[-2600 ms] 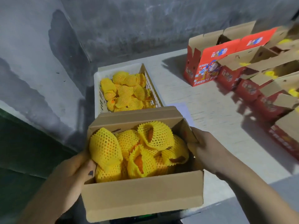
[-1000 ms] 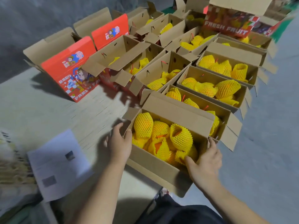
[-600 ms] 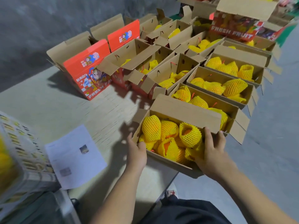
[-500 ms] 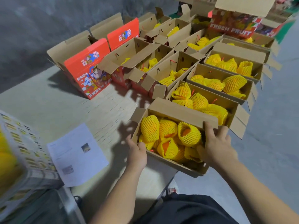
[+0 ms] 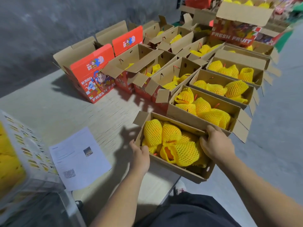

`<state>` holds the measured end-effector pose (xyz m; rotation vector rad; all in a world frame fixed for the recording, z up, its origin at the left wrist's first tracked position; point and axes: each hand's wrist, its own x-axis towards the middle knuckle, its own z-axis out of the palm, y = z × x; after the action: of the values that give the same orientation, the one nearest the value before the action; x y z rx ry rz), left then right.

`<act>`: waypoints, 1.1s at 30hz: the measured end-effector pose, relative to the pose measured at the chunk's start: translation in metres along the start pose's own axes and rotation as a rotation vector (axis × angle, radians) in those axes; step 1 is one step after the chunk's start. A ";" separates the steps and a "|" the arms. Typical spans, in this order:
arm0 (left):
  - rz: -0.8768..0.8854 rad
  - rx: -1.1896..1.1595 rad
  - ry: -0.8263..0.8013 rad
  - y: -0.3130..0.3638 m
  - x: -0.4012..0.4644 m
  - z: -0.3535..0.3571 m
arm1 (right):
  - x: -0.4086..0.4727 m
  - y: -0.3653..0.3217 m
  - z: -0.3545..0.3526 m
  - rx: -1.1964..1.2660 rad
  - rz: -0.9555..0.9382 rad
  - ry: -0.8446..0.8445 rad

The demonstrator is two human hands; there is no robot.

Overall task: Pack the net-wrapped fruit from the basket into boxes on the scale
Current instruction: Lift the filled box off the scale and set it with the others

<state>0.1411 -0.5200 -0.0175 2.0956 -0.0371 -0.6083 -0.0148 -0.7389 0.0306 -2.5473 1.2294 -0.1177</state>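
Head view, filled box [image 5: 176,169] of net-wrapped fruit [image 5: 170,133] at desk [image 5: 49,112] edge, left hand [image 5: 141,154] fingers gripping its left wall, right hand [image 5: 216,143] fingers clasping its far rim.

Views: one only, head-worn, wide-angle.
Position: above the table edge [image 5: 49,102], at the person's head height.
Direction: forward and steeply down, tilted toward the right.
Nearness: close over both forearms, with the left hand [image 5: 141,154] and right hand [image 5: 214,143] at lower centre.
Reach: rows of open boxes [image 5: 218,74] receding to the upper right.
Edges: bent by the lens.
Overlap: none.
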 end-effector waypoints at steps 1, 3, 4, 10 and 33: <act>0.010 -0.006 -0.006 0.008 0.005 0.004 | 0.005 -0.001 0.003 -0.004 0.010 0.027; 0.012 -0.024 -0.039 0.024 0.016 0.014 | 0.012 -0.001 0.008 -0.032 -0.007 0.116; -0.005 -0.020 -0.047 0.032 0.021 0.020 | 0.016 -0.001 0.010 -0.023 -0.031 0.157; 0.135 0.019 0.291 0.066 0.011 0.034 | 0.059 0.001 0.003 0.133 -0.311 0.128; -0.387 0.073 0.170 0.212 0.235 0.157 | 0.473 -0.025 -0.015 -0.111 -0.227 -0.255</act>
<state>0.3219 -0.8231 -0.0158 2.2358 0.4581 -0.6609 0.2978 -1.0950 0.0240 -2.6873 0.8735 0.2247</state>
